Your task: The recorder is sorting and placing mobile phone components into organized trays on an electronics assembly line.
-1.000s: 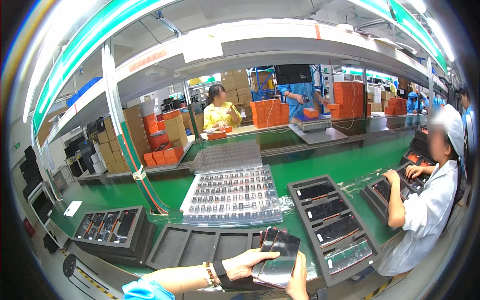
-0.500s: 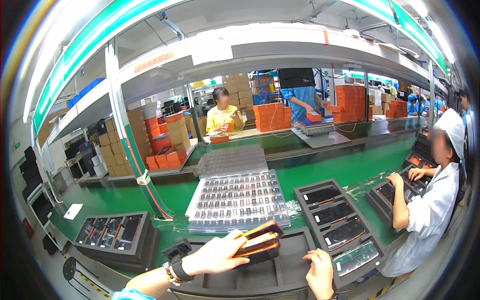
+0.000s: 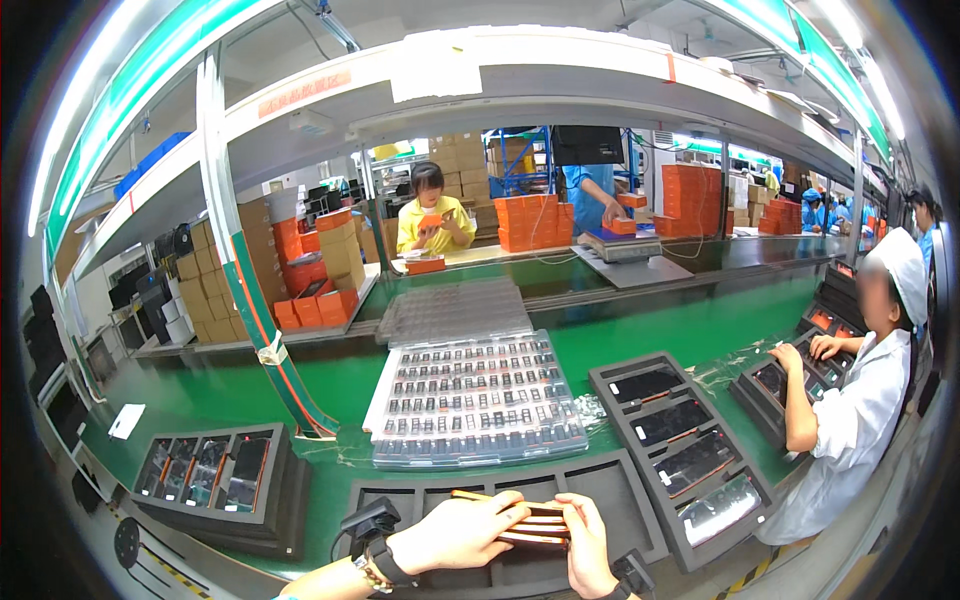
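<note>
Green workbench (image 3: 640,318), left hand (image 3: 460,532) and right hand (image 3: 588,552) around stacked phones (image 3: 538,524)

The site was a factory packing line: a long green bench (image 3: 600,342) carried foam trays (image 3: 275,522) of phones (image 3: 668,422), orange boxes (image 3: 692,195) stood stacked beyond, and a worker (image 3: 865,395) wore a white cap (image 3: 903,265).

Right hand (image 3: 588,545) — back on the phone stack (image 3: 543,527)

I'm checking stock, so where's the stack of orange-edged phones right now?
In the head view, the stack of phones is low and just right of centre, held between the left grip and right grip, over the dark foam tray.
</note>
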`<action>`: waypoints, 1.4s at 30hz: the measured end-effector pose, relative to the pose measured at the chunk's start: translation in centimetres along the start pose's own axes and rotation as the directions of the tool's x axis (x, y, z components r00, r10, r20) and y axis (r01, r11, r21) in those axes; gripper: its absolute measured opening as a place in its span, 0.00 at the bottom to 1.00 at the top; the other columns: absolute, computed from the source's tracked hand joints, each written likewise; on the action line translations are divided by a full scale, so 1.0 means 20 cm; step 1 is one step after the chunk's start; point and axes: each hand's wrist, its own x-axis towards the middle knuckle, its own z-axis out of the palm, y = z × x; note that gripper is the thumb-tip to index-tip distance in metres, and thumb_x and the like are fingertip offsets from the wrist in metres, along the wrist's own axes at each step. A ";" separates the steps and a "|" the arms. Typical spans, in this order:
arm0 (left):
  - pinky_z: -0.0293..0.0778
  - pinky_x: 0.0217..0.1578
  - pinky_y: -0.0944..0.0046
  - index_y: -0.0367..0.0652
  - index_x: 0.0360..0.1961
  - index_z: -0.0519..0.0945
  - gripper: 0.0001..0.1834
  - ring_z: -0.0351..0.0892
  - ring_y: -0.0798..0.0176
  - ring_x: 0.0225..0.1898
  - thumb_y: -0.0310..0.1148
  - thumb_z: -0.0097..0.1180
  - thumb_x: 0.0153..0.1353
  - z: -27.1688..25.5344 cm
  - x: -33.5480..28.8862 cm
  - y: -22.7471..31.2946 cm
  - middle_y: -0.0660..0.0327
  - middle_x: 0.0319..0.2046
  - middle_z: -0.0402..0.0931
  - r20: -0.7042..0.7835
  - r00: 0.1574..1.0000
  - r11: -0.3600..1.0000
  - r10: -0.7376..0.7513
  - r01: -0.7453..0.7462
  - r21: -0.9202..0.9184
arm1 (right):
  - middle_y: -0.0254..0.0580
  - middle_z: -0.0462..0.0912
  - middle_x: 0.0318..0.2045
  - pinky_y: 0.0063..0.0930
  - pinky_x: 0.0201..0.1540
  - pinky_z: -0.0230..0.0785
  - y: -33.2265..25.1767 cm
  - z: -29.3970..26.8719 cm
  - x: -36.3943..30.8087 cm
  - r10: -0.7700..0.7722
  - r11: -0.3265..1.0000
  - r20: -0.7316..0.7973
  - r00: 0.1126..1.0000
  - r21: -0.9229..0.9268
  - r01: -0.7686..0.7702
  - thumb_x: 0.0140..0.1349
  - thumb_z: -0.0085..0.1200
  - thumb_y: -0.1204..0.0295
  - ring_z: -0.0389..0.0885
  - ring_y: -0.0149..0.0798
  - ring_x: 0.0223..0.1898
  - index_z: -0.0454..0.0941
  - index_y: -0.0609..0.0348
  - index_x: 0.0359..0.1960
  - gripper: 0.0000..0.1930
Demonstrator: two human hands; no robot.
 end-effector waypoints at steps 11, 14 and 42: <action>0.72 0.58 0.54 0.43 0.50 0.83 0.31 0.77 0.45 0.56 0.36 0.79 0.42 0.02 -0.10 -0.06 0.56 0.42 0.84 -0.526 0.850 0.993 0.014 -0.072 -0.089 | 0.36 0.80 0.41 0.24 0.52 0.68 0.03 0.13 -0.05 -0.161 0.978 -0.049 0.986 -0.139 0.153 0.76 0.44 0.65 0.77 0.30 0.46 0.77 0.59 0.45 0.12; 0.79 0.46 0.59 0.43 0.51 0.82 0.31 0.85 0.52 0.42 0.35 0.79 0.43 0.04 -0.09 -0.06 0.53 0.42 0.85 -0.394 0.910 0.945 -0.126 -0.011 -0.328 | 0.39 0.76 0.43 0.29 0.53 0.69 0.15 0.10 0.00 -0.208 0.941 0.004 0.978 -0.271 0.201 0.65 0.50 0.70 0.76 0.35 0.47 0.77 0.57 0.47 0.11; 0.77 0.52 0.63 0.37 0.59 0.70 0.39 0.79 0.65 0.51 0.20 0.76 0.45 0.21 -0.06 -0.39 0.58 0.48 0.79 0.070 0.980 0.373 -0.188 0.137 -0.918 | 0.38 0.79 0.44 0.27 0.54 0.70 -0.04 -0.02 -0.02 -0.078 0.908 0.076 0.994 -0.406 0.102 0.75 0.49 0.64 0.77 0.31 0.49 0.75 0.60 0.51 0.13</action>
